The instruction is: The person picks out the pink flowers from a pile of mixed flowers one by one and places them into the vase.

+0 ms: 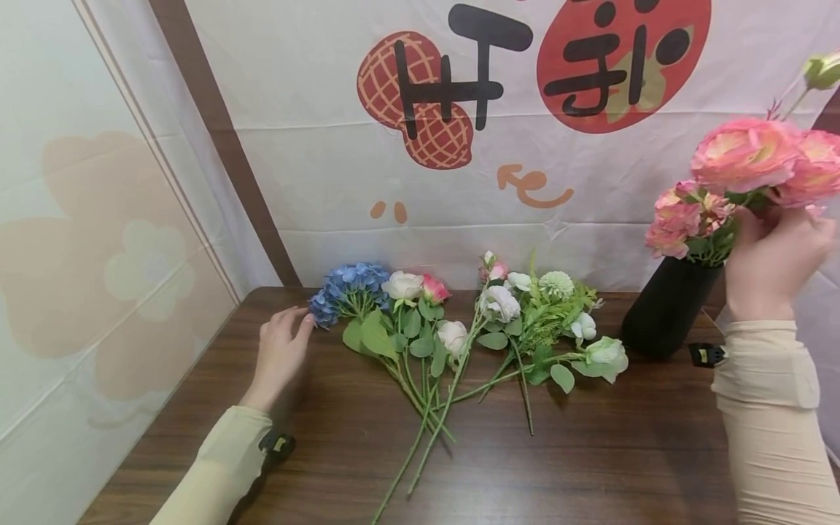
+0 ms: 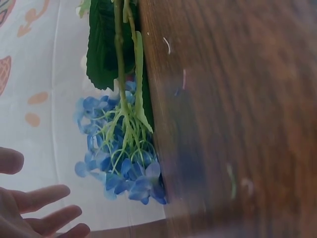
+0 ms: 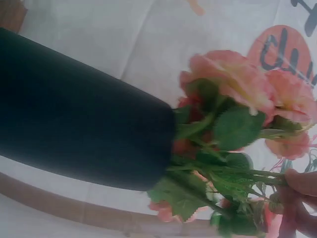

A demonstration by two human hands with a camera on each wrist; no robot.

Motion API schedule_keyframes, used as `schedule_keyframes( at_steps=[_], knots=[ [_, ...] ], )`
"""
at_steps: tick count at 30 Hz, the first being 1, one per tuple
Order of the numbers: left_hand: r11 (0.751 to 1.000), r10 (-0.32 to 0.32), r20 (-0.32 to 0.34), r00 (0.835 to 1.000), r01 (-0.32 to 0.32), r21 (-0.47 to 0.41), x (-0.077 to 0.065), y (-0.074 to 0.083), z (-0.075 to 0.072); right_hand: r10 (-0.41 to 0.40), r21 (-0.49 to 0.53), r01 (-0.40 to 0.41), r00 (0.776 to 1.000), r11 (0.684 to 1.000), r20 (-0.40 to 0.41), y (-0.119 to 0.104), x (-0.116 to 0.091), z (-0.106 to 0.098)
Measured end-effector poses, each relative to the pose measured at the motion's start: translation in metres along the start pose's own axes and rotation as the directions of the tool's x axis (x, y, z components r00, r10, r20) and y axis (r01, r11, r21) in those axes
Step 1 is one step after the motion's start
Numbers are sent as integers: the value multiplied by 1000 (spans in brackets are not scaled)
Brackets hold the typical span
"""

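Observation:
My right hand pinches the green stems of pink flowers just above the mouth of a black vase. The vase stands tilted, its top leaning right, with more pink blooms at its mouth. On the left, my left hand is beside a blue hydrangea lying on the table. In the left wrist view its fingers are spread and hold nothing, with a gap between them and the blue petals. Some of the right fingers are hidden behind the blooms.
Several artificial flowers lie mid-table, among them a white rose, a pink bloom and a pale green rose, their stems crossing toward the front. The brown wooden table meets a printed white cloth behind.

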State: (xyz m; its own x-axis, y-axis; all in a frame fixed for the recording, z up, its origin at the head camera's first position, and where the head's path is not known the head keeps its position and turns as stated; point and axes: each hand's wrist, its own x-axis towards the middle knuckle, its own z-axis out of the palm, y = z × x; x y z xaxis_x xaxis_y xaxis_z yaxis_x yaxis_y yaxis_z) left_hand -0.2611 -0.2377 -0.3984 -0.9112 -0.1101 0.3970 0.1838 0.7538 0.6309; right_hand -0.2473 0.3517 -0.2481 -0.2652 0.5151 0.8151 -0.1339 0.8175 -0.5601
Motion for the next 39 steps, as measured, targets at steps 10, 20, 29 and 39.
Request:
schedule_keyframes(
  at_steps=[10,20,29,39],
  knots=[
    [1000,4,-18,1000,-4,-2,-4,-3,-5,25,-78,-19,997,997,80,8,-7,0],
    [1000,27,-45,999,-27,6,-2,-6,-5,72,-77,-65,993,995,97,13,-11,7],
    [1000,11,-30,999,-10,7,-2,-4,-7,115,-138,-101,988,985,103,14,-15,4],
    [1000,26,-25,999,-25,17,-7,-5,-10,-26,-60,24,999,998,-37,7,-6,3]
  ],
)
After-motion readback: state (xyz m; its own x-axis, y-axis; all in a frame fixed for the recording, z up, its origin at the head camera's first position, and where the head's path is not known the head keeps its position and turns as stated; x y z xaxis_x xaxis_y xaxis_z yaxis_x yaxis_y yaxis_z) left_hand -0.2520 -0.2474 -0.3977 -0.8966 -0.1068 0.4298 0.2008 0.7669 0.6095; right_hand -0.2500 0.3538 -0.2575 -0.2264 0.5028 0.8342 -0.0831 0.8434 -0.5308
